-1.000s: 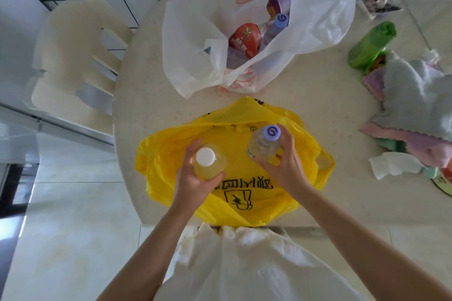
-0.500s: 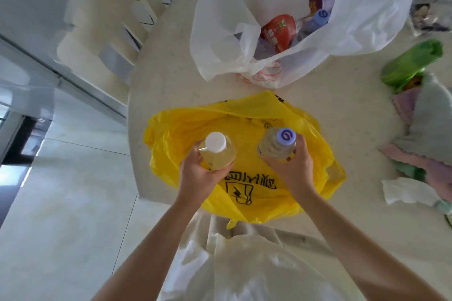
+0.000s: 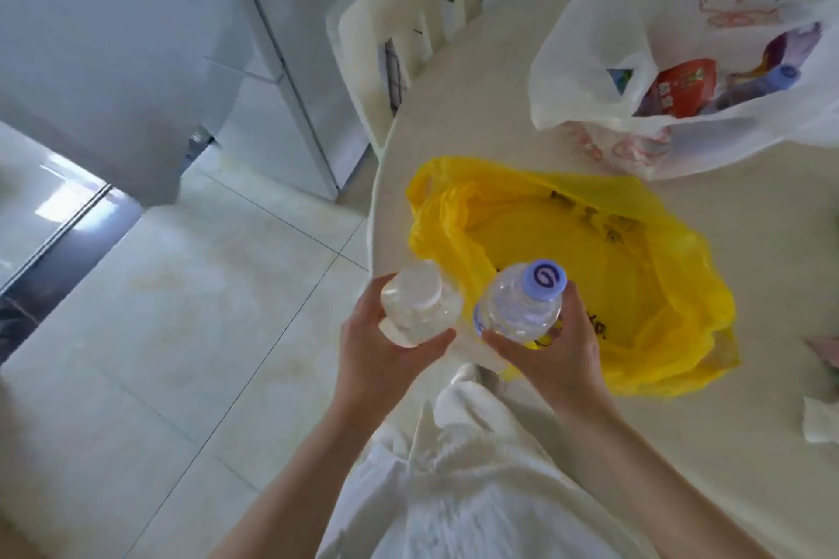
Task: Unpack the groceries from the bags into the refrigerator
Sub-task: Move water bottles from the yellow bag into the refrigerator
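Left hand [image 3: 381, 354]: fingers gripping clear white-capped plastic bottle [image 3: 420, 309]. Right hand [image 3: 551, 359]: fingers gripping clear purple-capped plastic bottle [image 3: 520, 309]; both upright for carrying, slack yellow plastic bag [image 3: 635, 286] beyond.

Yellow bag [image 3: 635, 268] (black print), white bag [image 3: 635, 14] with red print, purple-capped clear bottle [image 3: 522, 309].
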